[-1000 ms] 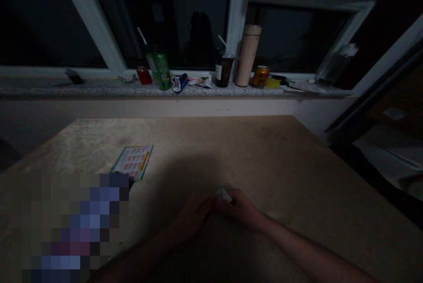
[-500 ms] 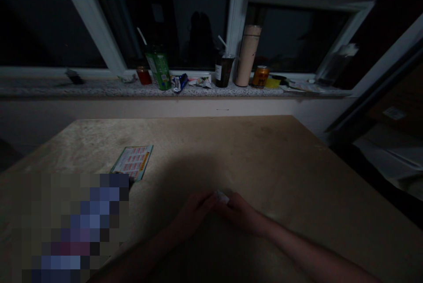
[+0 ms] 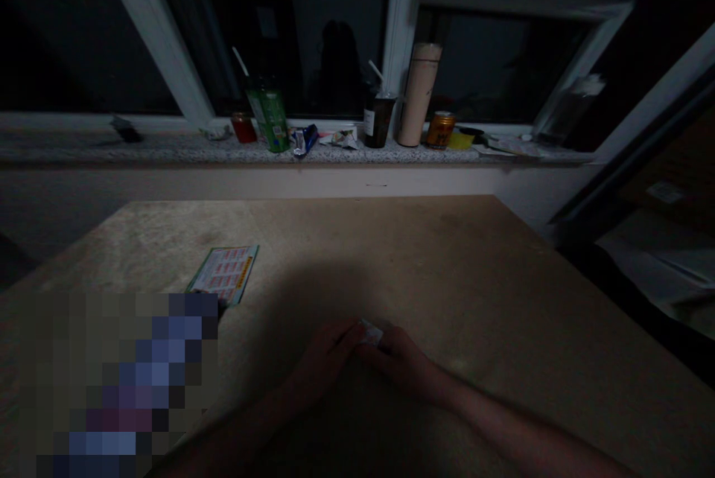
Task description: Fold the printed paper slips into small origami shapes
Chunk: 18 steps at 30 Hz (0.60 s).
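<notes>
"Over the near middle of the desk (image 3: 447, 255), what is entered?"

"One small pale piece (image 3: 371, 333), angular; material too dim to tell. Whether it touches the desk cannot be told."

"Holders?"

"Two. Left hand (image 3: 327, 353): fingers drawn together, closed on the piece at its left end. Right hand (image 3: 407, 361): fingers bent inward, closed on its right end; fingertips partly hidden."

"Also on the desk?"

"One printed card (image 3: 228, 271), lying flat towards the desk's left side; red and yellow print."

"Beyond the desk's far edge?"

"One speckled windowsill (image 3: 335, 156), bearing: red jar (image 3: 243, 129); green container (image 3: 274, 120); blue wrapper (image 3: 304, 140); dark cup (image 3: 380, 120) with white straw; tall pinkish flask (image 3: 418, 97); orange can (image 3: 441, 130)."
</notes>
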Tool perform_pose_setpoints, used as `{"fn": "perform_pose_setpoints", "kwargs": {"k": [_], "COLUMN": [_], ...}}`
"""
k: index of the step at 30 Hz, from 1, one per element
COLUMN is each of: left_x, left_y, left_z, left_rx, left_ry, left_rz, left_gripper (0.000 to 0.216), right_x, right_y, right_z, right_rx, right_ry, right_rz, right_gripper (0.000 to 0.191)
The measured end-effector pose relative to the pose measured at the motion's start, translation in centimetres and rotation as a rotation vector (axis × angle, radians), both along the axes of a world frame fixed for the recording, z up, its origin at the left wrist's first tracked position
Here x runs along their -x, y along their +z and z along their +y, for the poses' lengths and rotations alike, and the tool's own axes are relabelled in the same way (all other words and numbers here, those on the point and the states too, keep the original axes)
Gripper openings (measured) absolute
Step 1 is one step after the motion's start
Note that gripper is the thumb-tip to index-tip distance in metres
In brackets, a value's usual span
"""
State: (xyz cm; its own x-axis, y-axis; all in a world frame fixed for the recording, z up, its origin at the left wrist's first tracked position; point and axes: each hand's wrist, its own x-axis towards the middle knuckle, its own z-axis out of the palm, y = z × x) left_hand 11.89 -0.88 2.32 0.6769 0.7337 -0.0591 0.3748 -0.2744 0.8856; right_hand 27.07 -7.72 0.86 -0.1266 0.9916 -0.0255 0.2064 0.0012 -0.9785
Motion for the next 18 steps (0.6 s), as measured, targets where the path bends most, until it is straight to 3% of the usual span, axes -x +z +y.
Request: {"fn": "perform_pose_setpoints", "kwargs": {"k": [4, 8, 18], "left_x": [0.03, 0.01, -0.05], "left_y": [-0.11, -0.49, -0.15], "left_z": [0.02, 0.02, 0.07], "left_rx": [0.044, 0.070, 0.089], "left_ry": [0.013, -0.063, -0.098], "left_rz": [-0.003, -0.009, -0.039], "left_gripper": [0.039, 0.040, 0.040], "right_x": [-0.17, -0.07, 0.24], "right_y": [0.29, 0.49, 0.35], "right_z": [0.06, -0.05, -0.33], "right_rx": [-0.021, -0.050, -0.038], "right_ry": [0.056, 0.084, 0.004], "right_rz": [0.063, 0.117, 0.034], "right_gripper": [0.044, 0.045, 0.044]}}
